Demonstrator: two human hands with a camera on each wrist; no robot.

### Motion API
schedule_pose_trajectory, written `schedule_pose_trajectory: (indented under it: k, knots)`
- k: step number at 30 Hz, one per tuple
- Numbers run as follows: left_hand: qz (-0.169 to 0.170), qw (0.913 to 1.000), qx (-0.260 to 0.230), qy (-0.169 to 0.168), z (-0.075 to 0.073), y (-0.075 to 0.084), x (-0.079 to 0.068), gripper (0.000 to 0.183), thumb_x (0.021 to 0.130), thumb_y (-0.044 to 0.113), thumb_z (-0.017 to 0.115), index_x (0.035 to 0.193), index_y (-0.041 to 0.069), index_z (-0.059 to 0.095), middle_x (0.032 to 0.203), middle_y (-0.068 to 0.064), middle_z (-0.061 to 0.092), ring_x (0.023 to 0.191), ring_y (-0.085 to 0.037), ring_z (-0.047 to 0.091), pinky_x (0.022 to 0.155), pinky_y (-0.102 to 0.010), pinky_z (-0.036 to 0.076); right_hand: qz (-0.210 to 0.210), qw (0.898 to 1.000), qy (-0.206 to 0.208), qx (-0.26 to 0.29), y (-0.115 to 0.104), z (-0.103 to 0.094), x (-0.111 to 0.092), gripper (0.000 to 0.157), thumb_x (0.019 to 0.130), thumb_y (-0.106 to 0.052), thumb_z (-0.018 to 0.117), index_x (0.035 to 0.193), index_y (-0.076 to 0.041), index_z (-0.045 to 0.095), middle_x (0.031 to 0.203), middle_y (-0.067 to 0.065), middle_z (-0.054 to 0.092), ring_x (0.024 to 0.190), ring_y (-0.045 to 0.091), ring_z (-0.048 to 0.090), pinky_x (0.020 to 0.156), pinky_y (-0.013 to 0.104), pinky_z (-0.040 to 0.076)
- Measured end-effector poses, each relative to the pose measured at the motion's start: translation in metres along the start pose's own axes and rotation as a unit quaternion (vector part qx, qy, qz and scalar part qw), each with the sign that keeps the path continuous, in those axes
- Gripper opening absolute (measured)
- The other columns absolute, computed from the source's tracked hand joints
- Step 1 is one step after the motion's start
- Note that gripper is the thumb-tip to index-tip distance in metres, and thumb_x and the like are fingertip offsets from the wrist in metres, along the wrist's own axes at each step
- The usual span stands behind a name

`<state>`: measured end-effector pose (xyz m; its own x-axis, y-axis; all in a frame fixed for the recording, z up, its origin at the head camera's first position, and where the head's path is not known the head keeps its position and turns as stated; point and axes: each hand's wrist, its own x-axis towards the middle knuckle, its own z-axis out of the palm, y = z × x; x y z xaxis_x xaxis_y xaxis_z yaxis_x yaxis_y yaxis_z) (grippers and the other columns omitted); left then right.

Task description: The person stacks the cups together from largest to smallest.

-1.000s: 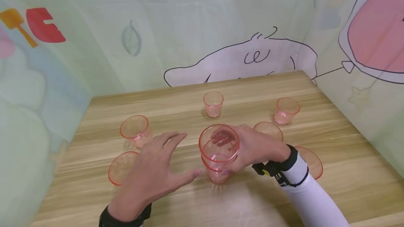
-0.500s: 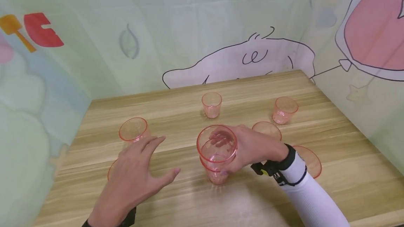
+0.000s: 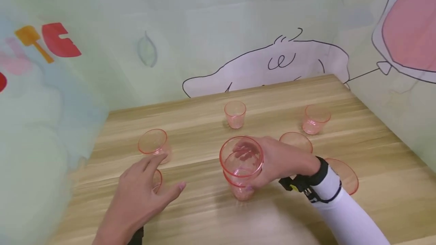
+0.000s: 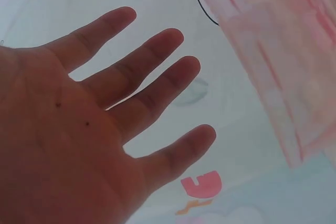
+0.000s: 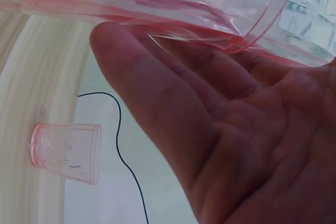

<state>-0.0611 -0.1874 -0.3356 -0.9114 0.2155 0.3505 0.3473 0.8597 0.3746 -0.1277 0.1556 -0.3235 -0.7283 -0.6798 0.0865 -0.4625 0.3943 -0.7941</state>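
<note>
Two clear pink cups (image 3: 240,160), one nested in the other, stand upright at the middle of the table in the head view. My right hand (image 3: 281,160) grips them from the right; its fingers show through the clear wall, and the right wrist view has the cup side (image 5: 173,11) against the fingers. To the left, my left hand (image 3: 134,194) hovers with fingers and thumb spread, holding nothing. Behind its fingertips is a pink cup (image 3: 153,143), and another cup (image 3: 158,180) is mostly hidden by this hand. Blurred pink plastic (image 4: 283,66) appears beside the fingers in the left wrist view.
Farther back on the wooden table (image 3: 190,120) stand a small pink cup (image 3: 235,115) and a second one (image 3: 316,120) at the right. Two more cups, one nearer (image 3: 296,143) and one wider (image 3: 345,177), are partly covered by the right arm. A printed curtain (image 3: 163,48) surrounds the table.
My left hand has drawn back leftward from the nested cups toward the left-hand cups. The right hand keeps its grip on the nested cups. The head view shifts slightly.
</note>
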Motion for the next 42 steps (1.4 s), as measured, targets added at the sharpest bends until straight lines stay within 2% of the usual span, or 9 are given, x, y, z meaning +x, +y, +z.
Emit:
schedule_pose_trajectory:
  k: [3,6,13,15,20,23,31,38,42]
  knots:
    - [-0.005,1.0,-0.007,-0.002,0.005,0.0,-0.001,0.07,0.079,0.058,0.078,0.133,0.016,0.063,0.133,-0.001,0.06,0.121,-0.031,0.055,0.097,-0.056,0.04,0.006,1.0,0.004,-0.009,-0.002,-0.005,-0.008,0.07,0.065,-0.044,0.094,0.124,-0.024,0.061,0.11,-0.009,0.07,0.102,0.011,0.066,0.09,0.033,0.055]
    - [-0.005,0.9999,0.004,0.01,0.005,-0.001,-0.003,0.07,0.075,0.051,0.082,0.133,0.017,0.063,0.133,-0.002,0.06,0.119,-0.03,0.057,0.092,-0.058,0.043,-0.014,1.0,-0.002,-0.014,-0.001,-0.007,-0.011,0.067,0.068,-0.045,0.093,0.124,-0.024,0.061,0.109,-0.009,0.07,0.1,0.011,0.067,0.089,0.033,0.055]
    - [0.002,0.9976,0.048,0.05,0.0,-0.015,-0.013,0.065,0.071,0.033,0.078,0.128,0.006,0.064,0.124,-0.017,0.063,0.106,-0.042,0.062,0.077,-0.062,0.05,-0.037,0.999,-0.015,-0.007,0.0,0.0,-0.002,0.065,0.069,-0.035,0.093,0.124,-0.021,0.061,0.108,-0.01,0.071,0.099,0.011,0.068,0.088,0.032,0.055]
    - [-0.006,0.9983,0.041,0.04,0.001,-0.02,-0.012,0.065,0.072,0.031,0.076,0.129,0.003,0.063,0.124,-0.022,0.061,0.107,-0.046,0.06,0.079,-0.062,0.051,-0.036,0.999,-0.016,-0.004,0.0,0.0,-0.002,0.064,0.069,-0.033,0.093,0.124,-0.021,0.061,0.108,-0.009,0.071,0.099,0.012,0.068,0.088,0.032,0.055]
    - [-0.05,0.9983,0.031,-0.002,0.004,-0.027,-0.01,0.064,0.077,0.03,0.073,0.133,0.004,0.058,0.125,-0.027,0.057,0.109,-0.052,0.057,0.085,-0.063,0.05,-0.037,0.999,-0.015,-0.001,0.0,-0.002,-0.002,0.065,0.069,-0.038,0.093,0.123,-0.022,0.061,0.107,-0.008,0.071,0.098,0.012,0.067,0.087,0.032,0.055]
    - [-0.066,0.9969,0.039,-0.013,0.006,-0.03,-0.01,0.061,0.08,0.03,0.071,0.133,0.003,0.059,0.121,-0.025,0.06,0.103,-0.049,0.06,0.084,-0.06,0.051,-0.038,0.999,-0.014,-0.004,0.0,-0.001,-0.002,0.068,0.069,-0.041,0.093,0.124,-0.022,0.06,0.109,-0.009,0.07,0.1,0.012,0.067,0.088,0.032,0.055]
    - [-0.063,0.9968,0.04,-0.029,0.005,-0.036,-0.005,0.056,0.078,0.031,0.073,0.124,0.002,0.063,0.115,-0.021,0.062,0.095,-0.038,0.06,0.08,-0.052,0.052,-0.03,0.999,-0.02,0.003,-0.003,-0.003,-0.001,0.067,0.069,-0.04,0.093,0.123,-0.021,0.061,0.107,-0.008,0.071,0.098,0.013,0.067,0.087,0.032,0.056]
    - [-0.106,0.9894,0.011,-0.099,-0.006,-0.037,0.005,0.057,0.08,0.034,0.073,0.129,0.01,0.06,0.118,-0.013,0.06,0.096,-0.026,0.057,0.083,-0.044,0.048,-0.013,1.0,-0.013,-0.003,-0.004,-0.007,-0.002,0.072,0.066,-0.041,0.095,0.126,-0.022,0.06,0.108,-0.008,0.071,0.099,0.012,0.067,0.087,0.032,0.056]
    - [-0.115,0.9873,0.007,-0.109,-0.009,-0.038,0.001,0.055,0.08,0.032,0.071,0.13,0.011,0.059,0.118,-0.011,0.061,0.099,-0.025,0.058,0.084,-0.043,0.048,-0.016,1.0,-0.015,0.001,-0.004,-0.002,-0.001,0.073,0.065,-0.038,0.095,0.127,-0.023,0.059,0.108,-0.008,0.071,0.1,0.011,0.068,0.088,0.031,0.055]
